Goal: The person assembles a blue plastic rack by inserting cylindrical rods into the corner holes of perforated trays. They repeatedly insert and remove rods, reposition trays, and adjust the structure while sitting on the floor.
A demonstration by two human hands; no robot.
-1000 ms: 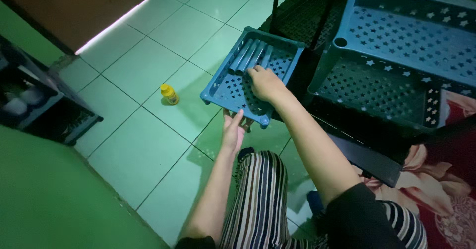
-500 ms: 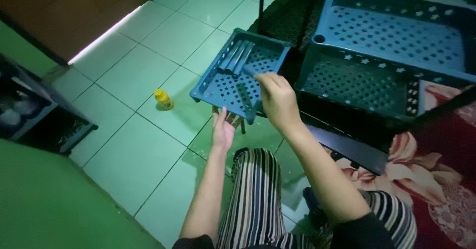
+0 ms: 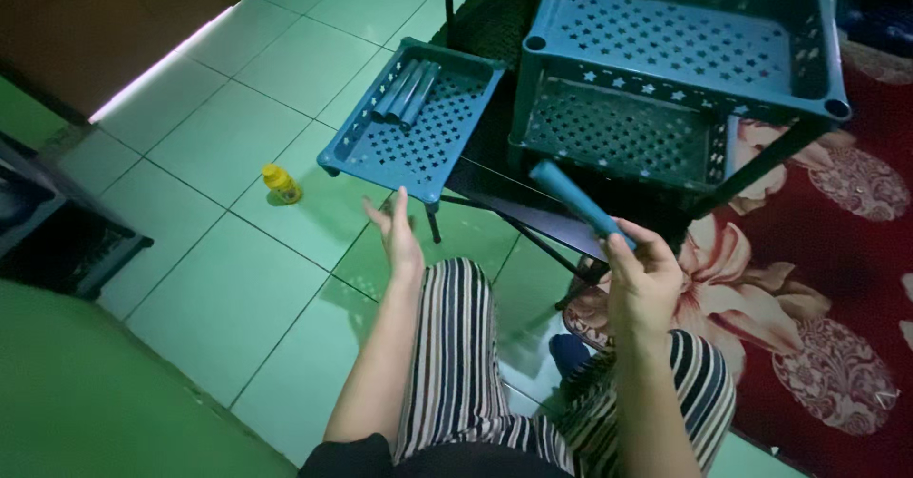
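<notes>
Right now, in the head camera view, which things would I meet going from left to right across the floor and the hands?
Small yellow bottle → loose blue tray holding tubes → left hand, open → blue tube held in the right hand → red floral carpet.

Three blue trays (image 3: 418, 126), four blue tubes (image 3: 580, 202), one yellow bottle (image 3: 281, 184).

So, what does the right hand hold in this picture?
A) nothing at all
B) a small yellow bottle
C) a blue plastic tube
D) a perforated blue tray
C: the right hand has its fingers closed around one end of a blue plastic tube, which points up toward the stacked shelf. The yellow bottle stands alone on the floor tiles, and the loose tray is untouched.
</notes>
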